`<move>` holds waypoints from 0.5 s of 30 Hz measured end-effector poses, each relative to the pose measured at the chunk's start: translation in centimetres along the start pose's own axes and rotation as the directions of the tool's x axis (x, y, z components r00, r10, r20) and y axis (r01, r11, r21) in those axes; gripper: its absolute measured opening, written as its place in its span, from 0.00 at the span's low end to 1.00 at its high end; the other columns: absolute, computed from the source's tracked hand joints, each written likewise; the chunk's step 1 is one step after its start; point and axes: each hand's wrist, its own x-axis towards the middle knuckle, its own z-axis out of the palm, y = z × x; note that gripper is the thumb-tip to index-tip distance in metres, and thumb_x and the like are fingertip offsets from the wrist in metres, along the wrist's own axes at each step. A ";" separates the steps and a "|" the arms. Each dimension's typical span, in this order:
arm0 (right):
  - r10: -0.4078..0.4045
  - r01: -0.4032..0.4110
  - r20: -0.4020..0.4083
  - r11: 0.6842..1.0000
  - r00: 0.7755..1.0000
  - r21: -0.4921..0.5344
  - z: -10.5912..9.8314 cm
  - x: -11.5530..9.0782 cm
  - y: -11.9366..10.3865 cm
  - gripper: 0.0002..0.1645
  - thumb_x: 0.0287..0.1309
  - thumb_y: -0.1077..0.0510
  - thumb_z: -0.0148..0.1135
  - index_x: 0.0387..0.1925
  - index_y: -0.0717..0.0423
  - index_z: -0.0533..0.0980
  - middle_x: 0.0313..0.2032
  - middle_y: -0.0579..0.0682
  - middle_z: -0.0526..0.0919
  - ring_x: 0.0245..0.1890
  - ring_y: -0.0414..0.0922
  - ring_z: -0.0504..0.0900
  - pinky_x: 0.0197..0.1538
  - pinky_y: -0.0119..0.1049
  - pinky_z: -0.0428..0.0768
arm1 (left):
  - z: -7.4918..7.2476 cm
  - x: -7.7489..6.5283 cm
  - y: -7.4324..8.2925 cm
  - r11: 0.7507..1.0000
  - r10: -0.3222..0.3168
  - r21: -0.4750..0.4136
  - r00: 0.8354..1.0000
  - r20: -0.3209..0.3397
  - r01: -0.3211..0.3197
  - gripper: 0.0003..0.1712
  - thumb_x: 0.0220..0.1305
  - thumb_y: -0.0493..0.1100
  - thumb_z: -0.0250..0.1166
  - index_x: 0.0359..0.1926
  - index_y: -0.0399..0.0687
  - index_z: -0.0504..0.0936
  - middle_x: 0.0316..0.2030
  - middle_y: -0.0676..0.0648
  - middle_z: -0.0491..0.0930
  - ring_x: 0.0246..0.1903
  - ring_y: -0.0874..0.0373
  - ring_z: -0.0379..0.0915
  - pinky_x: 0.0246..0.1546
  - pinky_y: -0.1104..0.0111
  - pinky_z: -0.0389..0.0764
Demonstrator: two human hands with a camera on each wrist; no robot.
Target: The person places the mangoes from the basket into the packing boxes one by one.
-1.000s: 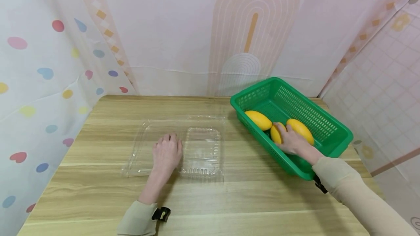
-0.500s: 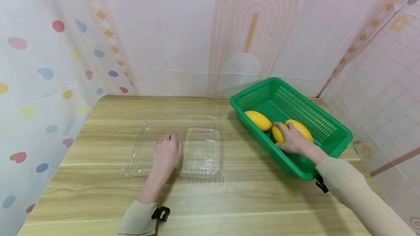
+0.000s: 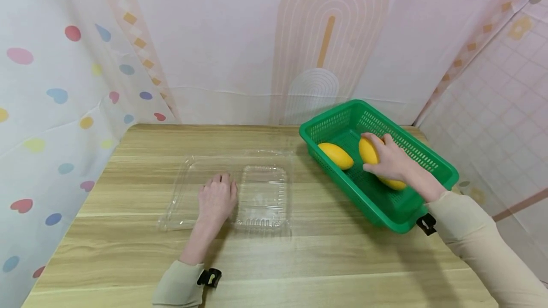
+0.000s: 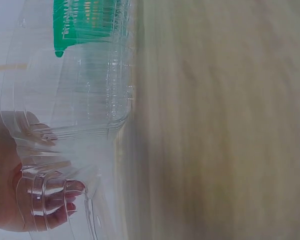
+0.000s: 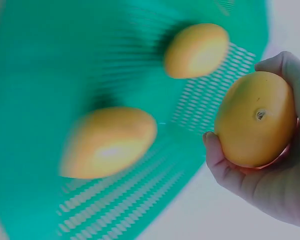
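Observation:
In the head view my right hand (image 3: 388,159) grips a yellow mango (image 3: 368,150) and holds it above the bottom of the green basket (image 3: 428,156). The right wrist view shows thumb and fingers round that mango (image 5: 256,120), its stem scar facing the camera. Two more mangoes lie in the basket, one mango (image 3: 336,156) by the near left wall and another mango (image 3: 393,184) partly hidden under my hand. My left hand (image 3: 217,198) holds the open clear plastic clamshell container (image 3: 263,196) near its middle fold; the left wrist view shows the curled fingers (image 4: 55,200) through the plastic.
The basket stands at the right of the wooden table (image 3: 299,270), with its raised rim slanting toward the right forearm. Patterned cloth (image 3: 222,46) hangs behind the table and on both sides.
My right hand has lifted one mango from the basket's bottom, up and slightly to the right, away from the other two. The left hand and the container have stayed in place.

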 end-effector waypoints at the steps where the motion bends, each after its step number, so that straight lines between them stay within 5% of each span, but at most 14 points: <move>1: -0.004 0.004 -0.008 1.000 1.000 0.004 -0.4 0.1 -0.4 0.46 0.51 0.51 0.59 0.68 0.45 0.48 0.48 0.67 0.61 0.30 0.52 0.70 0.25 0.35 0.68 | 0.0 0.0 0.0 1.000 -0.003 0.000 1.000 0.001 0.003 0.16 0.63 0.45 0.54 0.41 0.35 0.77 0.35 0.35 0.81 0.29 0.44 0.76 0.29 0.56 0.77; 15: -0.077 0.082 -0.090 0.995 0.993 0.053 -1.0 3.2 -7.8 0.45 0.48 0.49 0.59 0.67 0.40 0.51 0.50 0.62 0.63 0.31 0.51 0.71 0.25 0.34 0.70 | 0.1 0.4 0.1 1.000 -0.008 0.002 1.000 -0.005 0.008 0.16 0.62 0.44 0.54 0.39 0.34 0.78 0.32 0.36 0.81 0.25 0.46 0.75 0.25 0.58 0.76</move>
